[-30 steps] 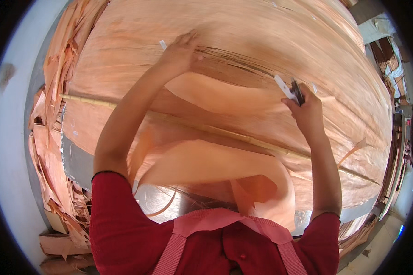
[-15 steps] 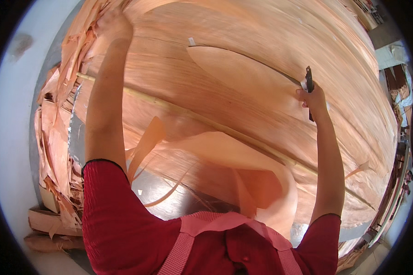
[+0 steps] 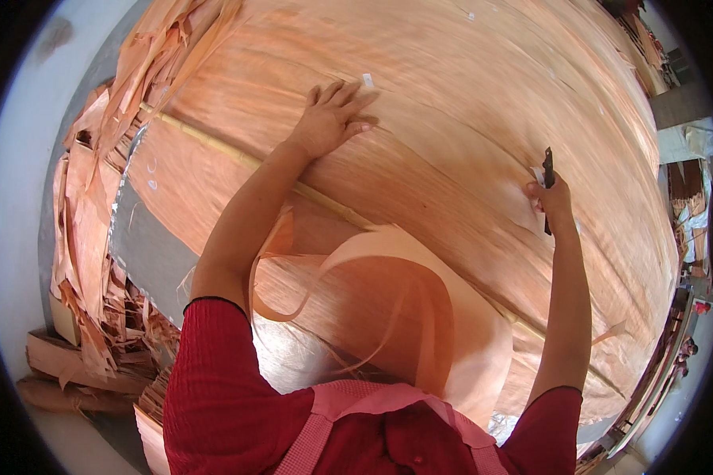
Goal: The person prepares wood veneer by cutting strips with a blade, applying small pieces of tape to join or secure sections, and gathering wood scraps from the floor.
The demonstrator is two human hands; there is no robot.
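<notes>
A large sheet of reddish-tan wood veneer [image 3: 451,174] covers most of the work table. My left hand [image 3: 329,120] lies on it with fingers spread, holding nothing, beside a small white piece of tape [image 3: 367,80]. Farther right, my right hand [image 3: 556,194] is closed around a slim black knife [image 3: 547,162]. A bit of white material shows beside its thumb; what it is I cannot make out fully. A thin dark seam runs across the veneer between the hands. Nearer me, a long bamboo stick [image 3: 206,138] lies across the sheet, passing beneath both forearms.
Curled veneer strips [image 3: 440,317] and a loose flap rise close to my chest. Torn veneer scraps [image 3: 87,261] heap along the left edge, beside a grey table surface [image 3: 154,257]. Stacked materials [image 3: 689,190] stand at the far right.
My left hand has come back from the far-left scraps to the middle of the sheet. The leaf-shaped gap there has narrowed to a thin line. The right hand has shifted slightly nearer, keeping the knife.
</notes>
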